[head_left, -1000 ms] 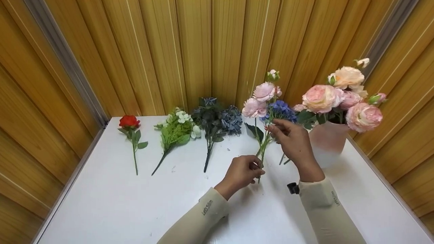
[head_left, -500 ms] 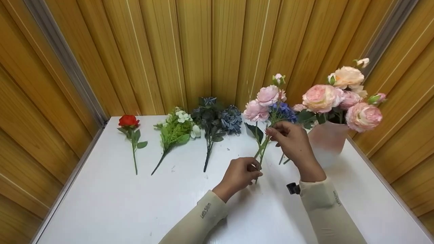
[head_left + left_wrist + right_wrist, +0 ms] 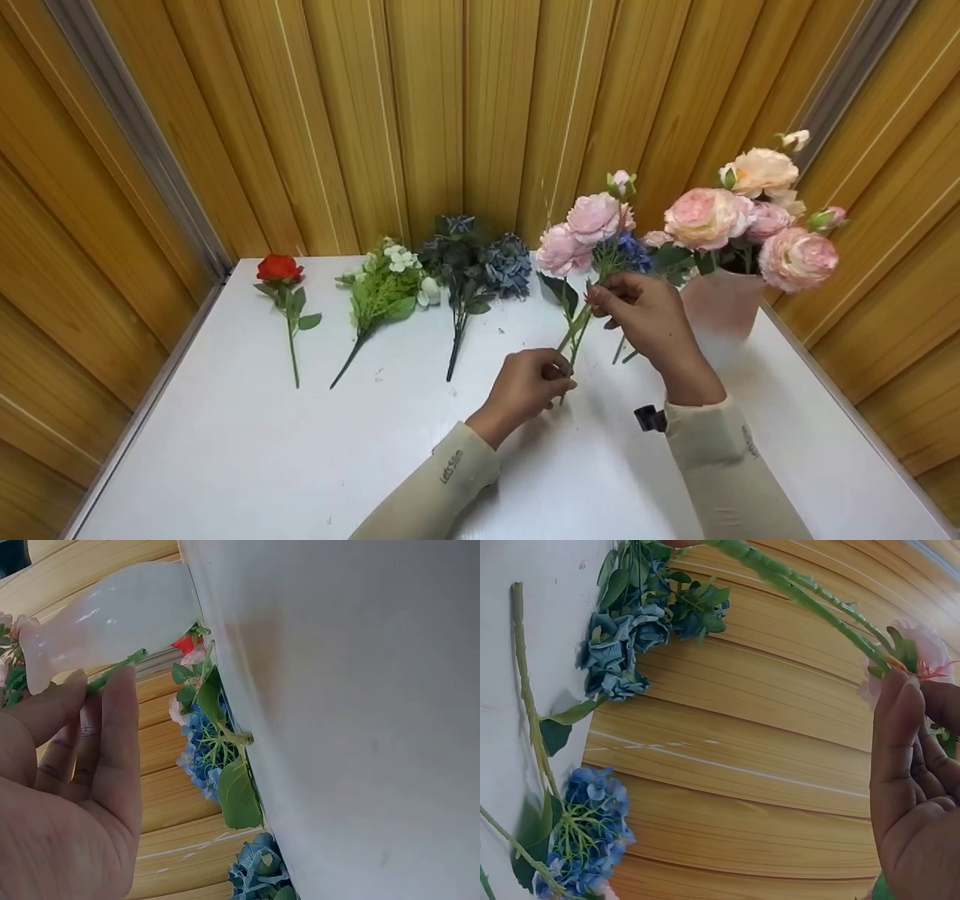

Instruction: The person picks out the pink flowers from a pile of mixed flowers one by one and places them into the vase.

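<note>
A spray of artificial pink flowers (image 3: 592, 217) stands upright above the table between both hands. My left hand (image 3: 525, 390) pinches its green stem (image 3: 116, 671) near the lower end. Higher up, my right hand (image 3: 646, 322) pinches the same spray between thumb and fingertips; in the right wrist view a small reddish sprig (image 3: 930, 672) shows at those fingertips. Behind the spray lies a blue hydrangea (image 3: 636, 253), partly hidden. To the right stands a pink and white vase (image 3: 724, 304) holding several pink and peach roses (image 3: 709, 217).
On the white table (image 3: 300, 465), left of the hands, lie a red rose (image 3: 280, 268), a green bunch with white blossoms (image 3: 386, 289) and a dusty-blue bunch (image 3: 508, 266). Wood-patterned panels (image 3: 427, 112) rise behind and at both sides.
The pink spray's heads have shifted slightly right and down, while its lower stem and my left hand have moved slightly left. Both hands keep their pinch. The view has also shifted a little.
</note>
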`<move>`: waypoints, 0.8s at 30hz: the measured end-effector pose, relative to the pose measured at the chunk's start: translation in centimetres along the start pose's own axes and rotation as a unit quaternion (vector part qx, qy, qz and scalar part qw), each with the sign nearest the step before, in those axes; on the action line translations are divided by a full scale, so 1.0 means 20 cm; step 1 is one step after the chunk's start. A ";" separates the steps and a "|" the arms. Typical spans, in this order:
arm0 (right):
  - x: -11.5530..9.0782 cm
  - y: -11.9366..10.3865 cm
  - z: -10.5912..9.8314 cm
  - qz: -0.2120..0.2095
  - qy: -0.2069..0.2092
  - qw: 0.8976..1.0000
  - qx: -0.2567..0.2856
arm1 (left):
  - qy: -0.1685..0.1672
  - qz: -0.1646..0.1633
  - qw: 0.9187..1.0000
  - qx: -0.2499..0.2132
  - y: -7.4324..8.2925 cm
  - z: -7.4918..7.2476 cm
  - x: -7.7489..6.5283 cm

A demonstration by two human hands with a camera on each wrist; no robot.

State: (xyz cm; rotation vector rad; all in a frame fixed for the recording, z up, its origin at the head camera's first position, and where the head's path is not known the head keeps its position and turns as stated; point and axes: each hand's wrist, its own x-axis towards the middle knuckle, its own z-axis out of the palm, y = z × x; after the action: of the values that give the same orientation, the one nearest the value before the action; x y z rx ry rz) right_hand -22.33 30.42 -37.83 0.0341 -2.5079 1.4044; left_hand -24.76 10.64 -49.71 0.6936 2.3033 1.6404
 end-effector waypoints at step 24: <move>-0.12 -0.22 -0.40 0.007 0.117 0.983 -0.140 | 0.021 -0.017 1.000 -0.004 0.00 -0.01 0.00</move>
State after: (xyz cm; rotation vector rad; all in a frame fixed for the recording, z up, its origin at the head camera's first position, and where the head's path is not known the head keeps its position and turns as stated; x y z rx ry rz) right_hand -17.56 34.57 -30.83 -0.1909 -2.4827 0.9842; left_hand -24.80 10.42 -49.59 0.6199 2.3232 1.6627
